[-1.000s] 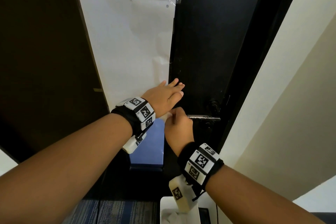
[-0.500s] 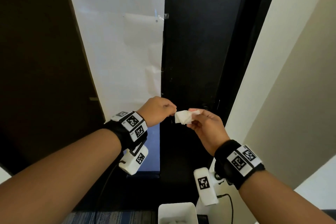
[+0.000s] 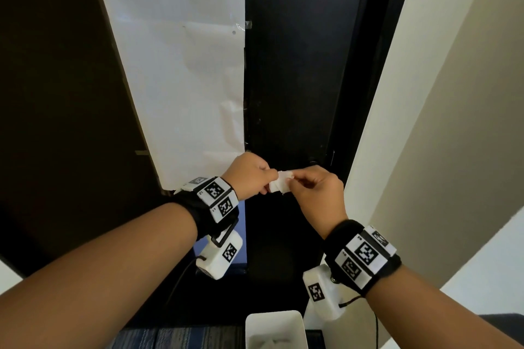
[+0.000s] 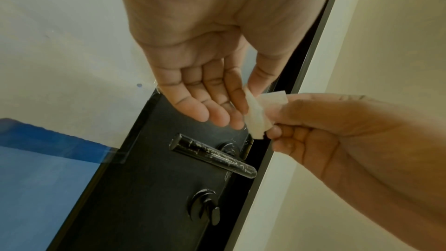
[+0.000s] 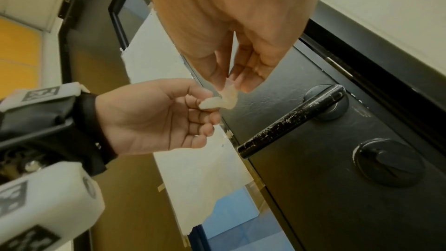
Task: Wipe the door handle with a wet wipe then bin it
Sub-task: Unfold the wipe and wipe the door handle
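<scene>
1. R hand (image 3: pixel 317 193) pinched the wet wipe (image 3: pixel 279 185) btw thumb and forefinger; other fingers curled loosely under, holding nothing else.
2. L hand (image 3: pixel 249 176) also had hold of the wipe, thumb and forefinger nipping its near edge; in the L wrist view the remaining fingers (image 4: pixel 200 100) lay nearly straight, slack.
3. Wipe was small, white, crumpled and folded, stretched btw the two hands, which were almost touching across it. It hung in the air, off the door.
4. Door handle (image 4: pixel 212 155) sat just below and beyond both hands, apart from the wipe – a black lever bar w/ scuffed, flaked finish, horizontal on the black door (image 3: pixel 297 79).
5. Below the handle, further from the hands: a round black thumb-turn lock (image 4: pixel 205 207).
6. To the L of the L hand: white paper (image 3: pixel 181 65) taped over the door's glass panel, blue showing at its torn lower edge.
7. To the R of the R hand: cream wall (image 3: pixel 425 93) by the door frame.
8. Well below both wrists, at floor level: a white bin (image 3: pixel 275 326), open top, w/ something white inside; can't tell what.
</scene>
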`<control>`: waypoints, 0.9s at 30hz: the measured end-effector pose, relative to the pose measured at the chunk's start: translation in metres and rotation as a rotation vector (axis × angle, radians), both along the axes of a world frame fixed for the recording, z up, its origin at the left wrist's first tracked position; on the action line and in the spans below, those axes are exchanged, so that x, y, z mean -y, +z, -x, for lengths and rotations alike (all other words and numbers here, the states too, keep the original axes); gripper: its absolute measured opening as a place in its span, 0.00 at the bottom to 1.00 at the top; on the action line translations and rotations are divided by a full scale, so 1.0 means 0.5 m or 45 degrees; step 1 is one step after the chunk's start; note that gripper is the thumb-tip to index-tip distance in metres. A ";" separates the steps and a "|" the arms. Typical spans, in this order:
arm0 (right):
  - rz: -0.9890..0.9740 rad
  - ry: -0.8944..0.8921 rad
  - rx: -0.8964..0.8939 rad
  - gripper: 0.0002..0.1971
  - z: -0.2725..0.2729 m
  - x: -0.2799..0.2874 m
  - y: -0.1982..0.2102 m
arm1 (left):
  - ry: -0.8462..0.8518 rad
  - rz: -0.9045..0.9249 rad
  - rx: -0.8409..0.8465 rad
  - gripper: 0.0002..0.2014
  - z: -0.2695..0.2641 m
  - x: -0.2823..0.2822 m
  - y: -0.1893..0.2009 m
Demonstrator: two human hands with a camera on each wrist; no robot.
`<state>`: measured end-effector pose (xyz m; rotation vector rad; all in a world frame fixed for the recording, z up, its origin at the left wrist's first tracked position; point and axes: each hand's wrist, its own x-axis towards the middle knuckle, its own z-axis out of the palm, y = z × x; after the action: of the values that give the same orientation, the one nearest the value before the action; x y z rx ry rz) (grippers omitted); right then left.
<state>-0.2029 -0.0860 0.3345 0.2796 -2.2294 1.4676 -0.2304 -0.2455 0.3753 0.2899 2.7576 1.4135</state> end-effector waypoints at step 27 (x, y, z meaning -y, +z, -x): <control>-1.150 -0.177 0.109 0.07 0.110 -0.068 0.015 | -0.281 0.675 -0.361 0.37 0.055 0.086 -0.007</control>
<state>-0.2582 -0.0520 0.3419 0.3241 -2.7792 0.3246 -0.2580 -0.2885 0.3719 0.7844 3.0583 0.5970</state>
